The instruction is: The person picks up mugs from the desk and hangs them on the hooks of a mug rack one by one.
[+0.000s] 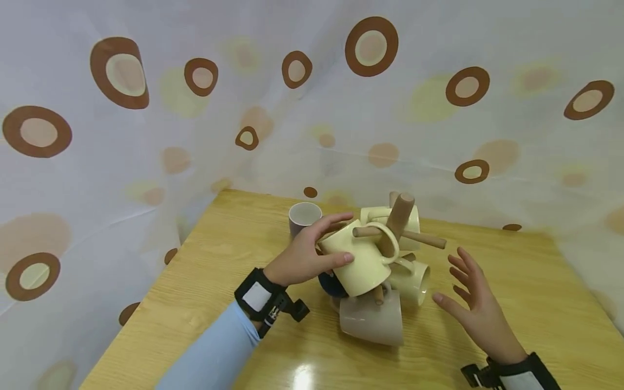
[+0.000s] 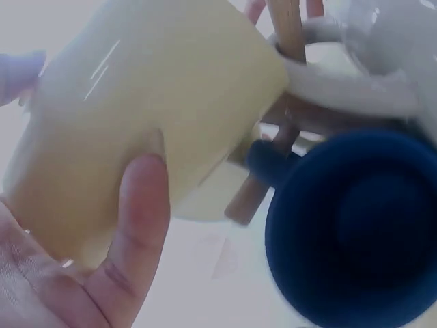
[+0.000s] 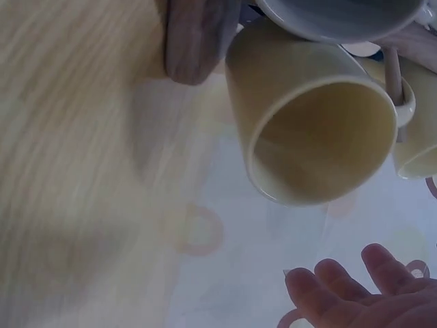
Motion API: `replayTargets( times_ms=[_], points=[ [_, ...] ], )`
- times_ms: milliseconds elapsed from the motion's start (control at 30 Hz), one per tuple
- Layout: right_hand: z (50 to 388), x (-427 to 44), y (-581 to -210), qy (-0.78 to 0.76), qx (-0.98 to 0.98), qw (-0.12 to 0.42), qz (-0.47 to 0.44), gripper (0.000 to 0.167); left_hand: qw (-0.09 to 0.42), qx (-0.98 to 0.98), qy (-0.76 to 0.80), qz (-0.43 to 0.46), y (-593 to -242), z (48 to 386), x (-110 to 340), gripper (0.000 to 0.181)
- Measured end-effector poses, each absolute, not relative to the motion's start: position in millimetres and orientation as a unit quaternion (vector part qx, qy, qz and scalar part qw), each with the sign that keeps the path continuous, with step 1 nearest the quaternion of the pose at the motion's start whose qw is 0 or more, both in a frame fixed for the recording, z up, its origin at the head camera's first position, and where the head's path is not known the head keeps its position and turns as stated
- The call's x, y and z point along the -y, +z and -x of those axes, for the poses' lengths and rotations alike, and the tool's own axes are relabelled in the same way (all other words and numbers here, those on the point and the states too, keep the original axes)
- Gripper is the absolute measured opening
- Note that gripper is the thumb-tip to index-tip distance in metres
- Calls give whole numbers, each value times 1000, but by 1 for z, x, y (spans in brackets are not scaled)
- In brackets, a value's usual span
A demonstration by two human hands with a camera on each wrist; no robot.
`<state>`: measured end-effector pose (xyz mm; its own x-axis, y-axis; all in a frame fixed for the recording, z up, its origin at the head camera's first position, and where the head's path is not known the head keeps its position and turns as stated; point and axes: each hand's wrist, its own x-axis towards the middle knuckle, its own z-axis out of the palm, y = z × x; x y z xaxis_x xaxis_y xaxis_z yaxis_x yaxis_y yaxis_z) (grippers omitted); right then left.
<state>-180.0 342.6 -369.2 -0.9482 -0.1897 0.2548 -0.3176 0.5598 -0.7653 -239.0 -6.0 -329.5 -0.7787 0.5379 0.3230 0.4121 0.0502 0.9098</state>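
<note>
My left hand (image 1: 308, 255) grips a pale yellow mug (image 1: 362, 268), its thumb on the side and its fingers at the rim. The mug's handle loops around a peg of a wooden mug tree (image 1: 401, 214). In the left wrist view, the thumb (image 2: 145, 212) presses on the mug wall beside a dark blue mug (image 2: 355, 225). My right hand (image 1: 476, 311) hovers right of the tree with fingers spread, holding nothing. Nearest to it hangs another pale yellow mug (image 3: 314, 147), mouth facing outward in the right wrist view.
A grey mug (image 1: 371, 320) hangs low at the front of the tree, and a further yellow mug (image 1: 414, 221) is at its back. One grey-purple mug (image 1: 305, 215) stands on the wooden table (image 1: 234, 233) behind my left hand. A patterned curtain (image 1: 273, 108) surrounds the table's far and left sides.
</note>
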Motion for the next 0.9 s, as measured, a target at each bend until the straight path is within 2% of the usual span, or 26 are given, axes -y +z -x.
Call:
replayTargets(
  times_ms=[167,233,333,433,533,600,667,767,900],
  points=[
    [178,-344,-375,444,884,47,-136,91,40,-733,593,-331,-327,249,16,63],
    [176,-343,-379,441,887,38,-136,90,2,-749,582,-316,-329,258,25,54],
    [175,-339,-385,432,890,35,-140,90,-87,-788,541,-281,-337,285,40,39],
    [175,-335,-390,425,893,35,-145,90,-142,-862,423,-243,-350,319,50,41],
    [173,-330,-394,422,894,34,-145,91,-107,-933,264,-222,-363,347,51,63],
    [172,-328,-397,420,895,34,-143,90,-55,-960,179,-208,-371,358,49,82],
    [171,-325,-401,425,893,36,-146,90,-5,-973,135,-186,-377,364,47,92],
    [172,-319,-407,437,886,35,-149,89,26,-983,100,-152,-381,367,47,91],
    [174,-312,-413,449,880,27,-150,89,11,-990,57,-126,-383,365,52,75]
  ],
)
